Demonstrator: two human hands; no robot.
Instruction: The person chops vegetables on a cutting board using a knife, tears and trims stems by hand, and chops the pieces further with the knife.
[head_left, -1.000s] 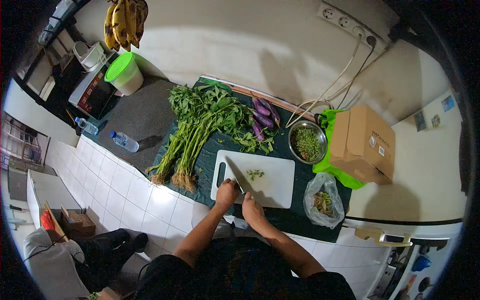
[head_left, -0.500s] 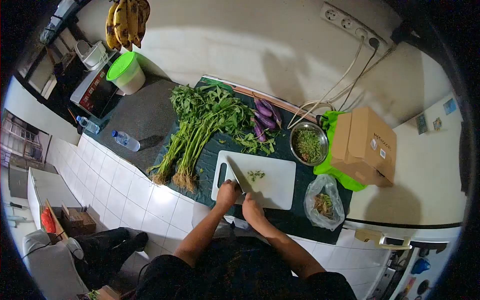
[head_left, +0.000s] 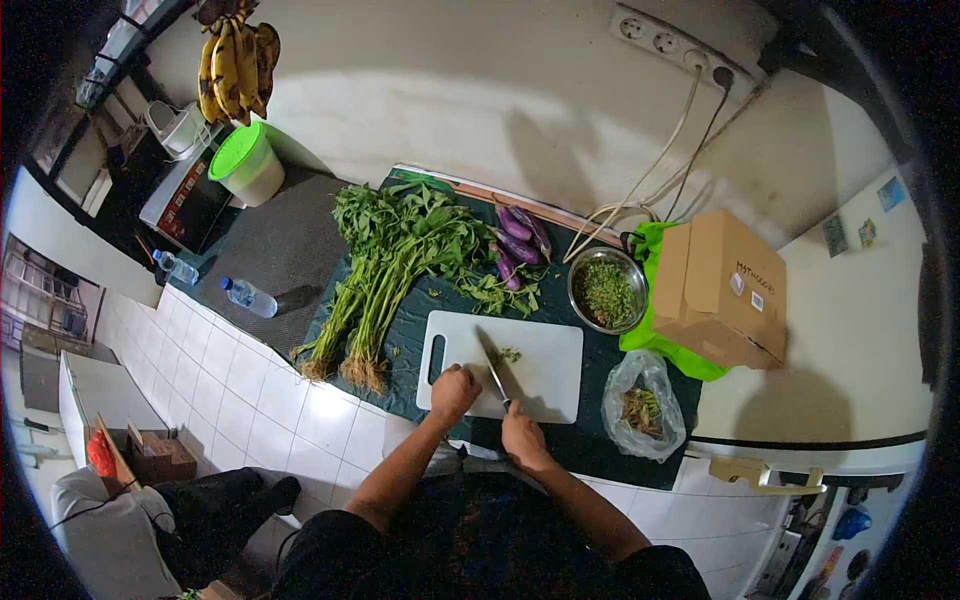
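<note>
A white cutting board (head_left: 550, 375) lies on the dark table cover, with a small pile of chopped green leaves (head_left: 510, 355) on it. My right hand (head_left: 523, 437), at the board's near edge, is closed around the handle of a kitchen knife (head_left: 495, 375). The blade points away from me across the board, just left of the pile. Over the lower left part of the board, my left hand (head_left: 455, 392) is curled closed; whatever its fingers may hold is hidden. Leafy greens with roots (head_left: 400, 260) are heaped beyond and left of the board.
Purple eggplants (head_left: 517, 237) lie behind the board. To the right are a metal bowl of chopped greens (head_left: 608, 290), a plastic bag of scraps (head_left: 643, 405) and a cardboard box (head_left: 722, 290). A water bottle (head_left: 249, 297) stands left. Another person's legs (head_left: 220, 510) show at lower left.
The knife has moved right and its handle nearer me, with my right hand shifting right. My left hand is now clear of the blade. The whole view has shifted slightly.
</note>
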